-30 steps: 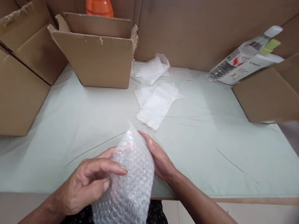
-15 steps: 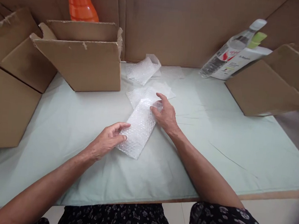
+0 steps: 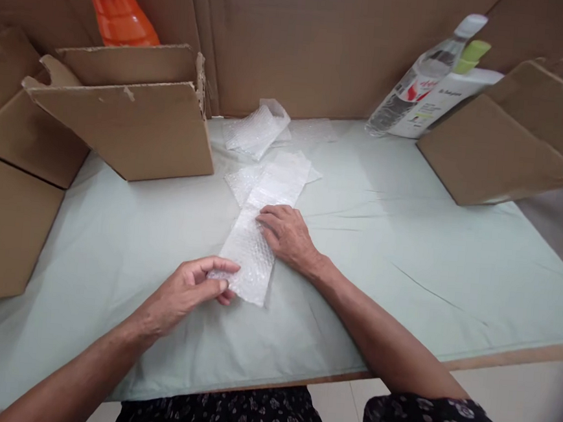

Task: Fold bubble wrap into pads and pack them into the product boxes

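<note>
A long bubble wrap bag (image 3: 252,251) lies slanted on the cloth in front of me, its upper end over another bubble wrap piece (image 3: 240,180). My left hand (image 3: 197,286) pinches its near left corner, thumb on top and some fingers underneath. Across the middle of the bag rests my right hand (image 3: 286,237), palm down, fingers stretched out over the plastic. Farther back, more bubble wrap (image 3: 258,131) sits in a loose, crumpled pile.
Open cardboard boxes stand at the left (image 3: 136,131) and right (image 3: 501,150). An orange bottle (image 3: 121,19) rises behind the left box. A clear bottle (image 3: 418,79) and a white tube (image 3: 446,100) lean at the back right. Pale green cloth (image 3: 353,288) covers the table.
My right hand has come down and nearer along the bag, from gripping its edge to lying flat on it. The bag's upper part now lies extended. My left hand moved slightly nearer.
</note>
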`<state>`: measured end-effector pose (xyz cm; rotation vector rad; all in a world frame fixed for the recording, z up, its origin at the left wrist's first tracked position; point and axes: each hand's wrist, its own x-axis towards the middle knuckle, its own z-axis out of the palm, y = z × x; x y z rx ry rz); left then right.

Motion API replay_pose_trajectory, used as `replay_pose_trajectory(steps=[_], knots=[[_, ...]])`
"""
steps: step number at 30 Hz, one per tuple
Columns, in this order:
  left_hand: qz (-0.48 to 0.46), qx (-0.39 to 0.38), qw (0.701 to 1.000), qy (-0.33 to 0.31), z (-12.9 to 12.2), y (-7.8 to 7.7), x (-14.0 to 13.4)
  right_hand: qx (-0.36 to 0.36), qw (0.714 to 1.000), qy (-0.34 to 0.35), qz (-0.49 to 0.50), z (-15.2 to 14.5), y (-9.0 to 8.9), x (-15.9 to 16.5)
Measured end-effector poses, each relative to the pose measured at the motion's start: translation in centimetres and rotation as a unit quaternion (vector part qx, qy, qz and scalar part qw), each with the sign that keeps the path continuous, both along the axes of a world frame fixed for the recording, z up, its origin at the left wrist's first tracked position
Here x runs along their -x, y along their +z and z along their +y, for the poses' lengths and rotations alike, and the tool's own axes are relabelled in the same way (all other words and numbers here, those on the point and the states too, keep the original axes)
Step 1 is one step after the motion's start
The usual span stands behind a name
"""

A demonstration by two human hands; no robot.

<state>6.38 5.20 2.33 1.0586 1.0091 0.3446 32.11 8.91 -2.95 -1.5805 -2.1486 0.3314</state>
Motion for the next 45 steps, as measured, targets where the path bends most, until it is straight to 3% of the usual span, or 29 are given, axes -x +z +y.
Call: replay_pose_trajectory(steps=[3, 5, 9, 11, 15, 17, 20, 23, 29, 33, 36, 39, 42, 45], knots=[[-0.055, -0.026, 0.998, 0.007, 2.3, 1.1, -2.0, 0.023, 0.99, -0.012, 0.136, 0.6, -0.2, -1.4], [-0.085, -0.033, 0.996, 0.009, 4.5, 1.8, -4.0, 0.026, 0.969, -0.054, 0.24, 0.8, 0.1, -2.4], [-0.078, -0.002, 0.997, 0.011, 9.1, 1.7, -8.1, -0.072, 0.928, -0.159, 0.33, -0.2, 2.5, -3.8], [-0.054, 0.028, 0.998, 0.012, 10.7, 1.1, -9.5, -0.113, 0.934, -0.148, 0.306, -1.2, 3.9, -3.7], [-0.037, 0.041, 0.998, 0.012, 11.8, 0.0, -10.2, -0.088, 0.988, 0.012, 0.127, -2.8, 4.7, -2.3], [-0.026, 0.003, 0.999, 0.02, 11.3, -0.3, -9.7, -0.05, 0.997, 0.057, 0.006, -3.0, 3.8, -1.2], [0.034, -0.148, 0.988, 0.034, 9.8, -0.6, -8.2, -0.026, 0.991, 0.036, -0.126, -3.1, 2.2, 0.1], [0.107, -0.311, 0.944, 0.025, 8.0, -1.2, -6.2, -0.066, 0.977, 0.036, -0.198, -3.0, 1.1, 0.7], [0.158, -0.524, 0.837, -0.017, 5.7, -2.4, -2.8, -0.133, 0.963, 0.041, -0.232, -1.9, 1.0, 0.2], [0.154, -0.642, 0.749, -0.051, 4.4, -2.0, -2.0, -0.158, 0.974, 0.025, -0.161, -2.6, 4.0, -0.9], [0.112, -0.685, 0.715, -0.078, 2.4, -1.7, -1.9, -0.155, 0.982, 0.049, -0.099, -5.0, 6.7, -1.0], [0.063, -0.656, 0.746, -0.097, 0.2, -2.1, -1.8, -0.068, 0.991, 0.104, -0.045, -7.6, 7.5, -0.7], [0.066, -0.541, 0.834, -0.092, -1.1, -2.7, -1.8, -0.002, 0.995, 0.103, -0.002, -9.5, 6.4, -0.5], [0.112, -0.412, 0.9, -0.087, -0.7, -2.9, -2.3, -0.113, 0.993, 0.018, 0.011, -11.0, 5.5, -0.3]])
